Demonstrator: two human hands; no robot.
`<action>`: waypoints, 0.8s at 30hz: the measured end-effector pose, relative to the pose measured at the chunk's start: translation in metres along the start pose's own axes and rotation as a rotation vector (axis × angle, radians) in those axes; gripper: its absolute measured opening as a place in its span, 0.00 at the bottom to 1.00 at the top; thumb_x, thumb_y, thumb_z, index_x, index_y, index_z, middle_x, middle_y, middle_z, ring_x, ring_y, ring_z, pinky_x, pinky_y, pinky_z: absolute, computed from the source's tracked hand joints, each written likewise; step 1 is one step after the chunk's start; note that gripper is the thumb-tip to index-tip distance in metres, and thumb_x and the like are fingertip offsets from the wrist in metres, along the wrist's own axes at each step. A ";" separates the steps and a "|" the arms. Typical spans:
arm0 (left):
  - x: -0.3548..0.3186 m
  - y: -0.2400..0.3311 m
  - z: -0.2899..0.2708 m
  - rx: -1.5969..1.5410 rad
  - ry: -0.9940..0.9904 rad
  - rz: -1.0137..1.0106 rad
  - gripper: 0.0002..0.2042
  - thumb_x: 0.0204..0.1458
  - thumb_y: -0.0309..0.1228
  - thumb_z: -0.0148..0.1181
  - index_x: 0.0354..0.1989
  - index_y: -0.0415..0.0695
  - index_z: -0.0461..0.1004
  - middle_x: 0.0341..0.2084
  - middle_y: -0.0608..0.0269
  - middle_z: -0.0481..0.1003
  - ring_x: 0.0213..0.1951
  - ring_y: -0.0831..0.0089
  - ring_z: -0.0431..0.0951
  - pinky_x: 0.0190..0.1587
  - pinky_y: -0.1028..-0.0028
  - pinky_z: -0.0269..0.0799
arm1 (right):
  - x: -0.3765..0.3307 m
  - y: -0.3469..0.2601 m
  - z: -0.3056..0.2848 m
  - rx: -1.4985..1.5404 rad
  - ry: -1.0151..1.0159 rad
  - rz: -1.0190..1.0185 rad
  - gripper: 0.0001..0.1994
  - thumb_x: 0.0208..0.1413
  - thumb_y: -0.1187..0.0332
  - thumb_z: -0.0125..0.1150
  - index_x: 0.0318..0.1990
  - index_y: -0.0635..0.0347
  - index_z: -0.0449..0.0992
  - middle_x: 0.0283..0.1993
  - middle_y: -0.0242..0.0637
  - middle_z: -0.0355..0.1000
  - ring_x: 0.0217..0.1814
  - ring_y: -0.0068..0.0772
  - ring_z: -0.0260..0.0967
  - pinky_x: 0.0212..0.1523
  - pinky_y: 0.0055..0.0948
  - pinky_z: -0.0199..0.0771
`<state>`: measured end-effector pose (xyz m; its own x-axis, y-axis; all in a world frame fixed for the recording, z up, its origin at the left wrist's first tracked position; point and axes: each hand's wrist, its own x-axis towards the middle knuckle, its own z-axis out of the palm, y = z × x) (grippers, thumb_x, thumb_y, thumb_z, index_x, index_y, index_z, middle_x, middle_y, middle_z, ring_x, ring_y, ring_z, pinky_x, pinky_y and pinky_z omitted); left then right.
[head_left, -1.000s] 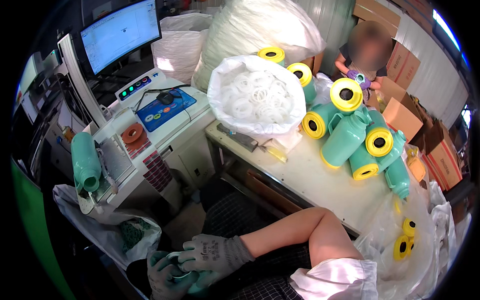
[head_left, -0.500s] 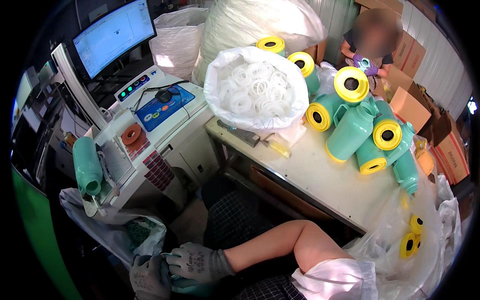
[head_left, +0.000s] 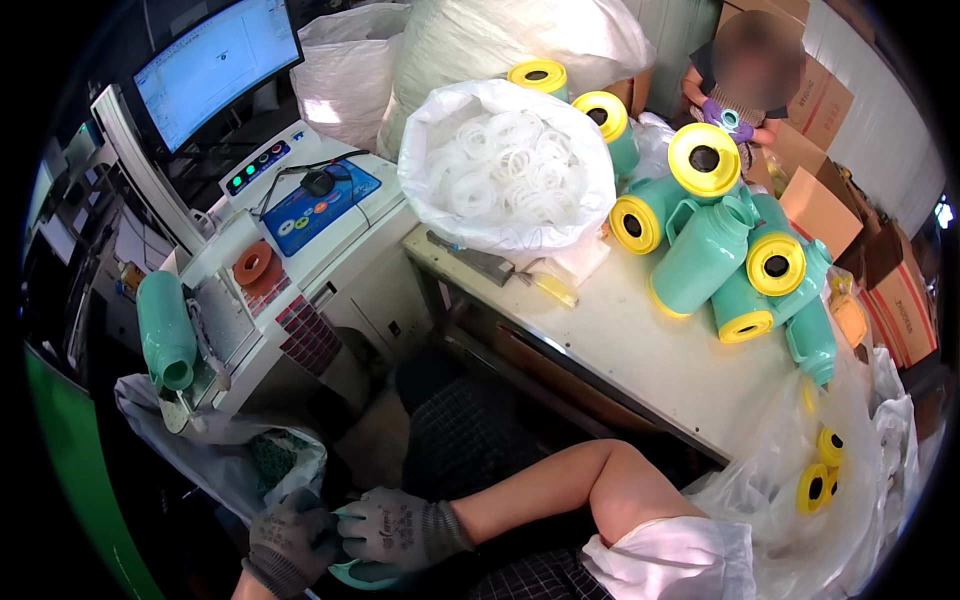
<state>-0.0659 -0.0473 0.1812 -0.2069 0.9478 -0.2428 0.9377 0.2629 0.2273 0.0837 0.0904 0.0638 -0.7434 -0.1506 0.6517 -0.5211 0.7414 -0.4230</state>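
Green piece (head_left: 362, 580), smooth and curved where it shows, sits low before the person, mostly hidden by grey knit gloves. The right hand (head_left: 388, 528), ribbed at the cuff, has its fingers bent together, clamped on it; the left hand (head_left: 285, 540) is just beside, its fingers too shadowed to tell their grip. Near it, a crinkled white sack (head_left: 190, 445) holds tangled green scraps (head_left: 272, 458). On the smooth pale table (head_left: 640, 385), glossy green jugs (head_left: 700, 260) with round yellow ends cluster beside a bag (head_left: 500, 236) of translucent rings (head_left: 520, 170).
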 end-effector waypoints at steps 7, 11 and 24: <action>0.014 0.032 -0.014 0.166 0.020 0.008 0.10 0.44 0.33 0.71 0.34 0.46 0.79 0.31 0.61 0.81 0.33 0.55 0.84 0.36 0.60 0.81 | -0.008 -0.006 -0.017 0.093 0.031 0.033 0.17 0.58 0.48 0.69 0.37 0.52 0.79 0.44 0.35 0.75 0.45 0.38 0.74 0.37 0.38 0.76; 0.000 -0.008 0.017 -0.836 0.186 -0.021 0.26 0.55 0.35 0.73 0.62 0.42 0.74 0.37 0.62 0.80 0.37 0.68 0.82 0.48 0.68 0.79 | -0.034 -0.003 -0.028 0.205 0.134 0.008 0.21 0.46 0.49 0.80 0.36 0.53 0.77 0.46 0.36 0.76 0.40 0.40 0.76 0.34 0.38 0.78; 0.093 0.009 0.095 -0.668 0.669 0.230 0.20 0.54 0.40 0.75 0.51 0.43 0.79 0.38 0.61 0.80 0.40 0.65 0.81 0.48 0.68 0.78 | -0.138 -0.001 -0.112 0.954 0.232 1.427 0.41 0.60 0.46 0.67 0.71 0.68 0.65 0.50 0.51 0.78 0.29 0.31 0.80 0.22 0.22 0.78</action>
<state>-0.0504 0.0260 0.0712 -0.3473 0.8416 0.4137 0.6663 -0.0889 0.7403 0.2340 0.1835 0.0445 -0.7761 0.3794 -0.5037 0.3322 -0.4330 -0.8380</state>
